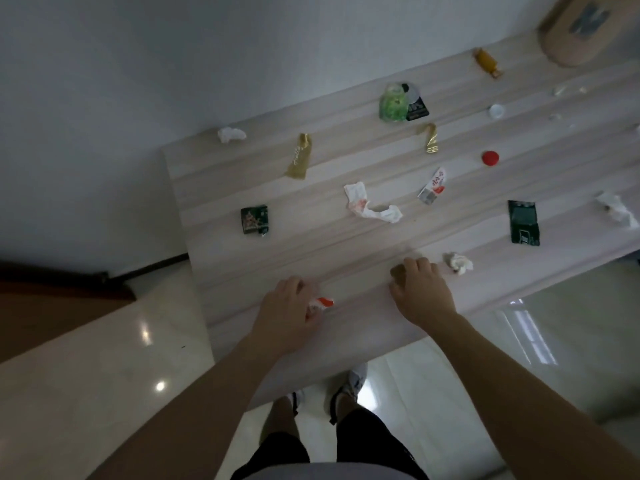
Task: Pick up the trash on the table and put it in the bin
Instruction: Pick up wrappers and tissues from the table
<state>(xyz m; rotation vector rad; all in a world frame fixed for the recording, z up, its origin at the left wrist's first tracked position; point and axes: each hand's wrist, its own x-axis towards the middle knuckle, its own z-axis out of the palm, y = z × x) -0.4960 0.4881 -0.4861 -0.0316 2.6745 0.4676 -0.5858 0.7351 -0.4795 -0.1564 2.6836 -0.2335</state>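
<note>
Pale wood-grain table, littered; no bin in view.
Left hand closing on red-and-white wrapper at near edge; right hand curled, contents unclear, beside crumpled tissue; step: gathering; next: lift wrapper, locate bin.

The room around me is dim and greyish, and the whole view is soft, nothing crisp. Bright spots of glare sit on the glossy floor at my left and right. Wide-angle bending curves the counter edges toward the corners.
</note>
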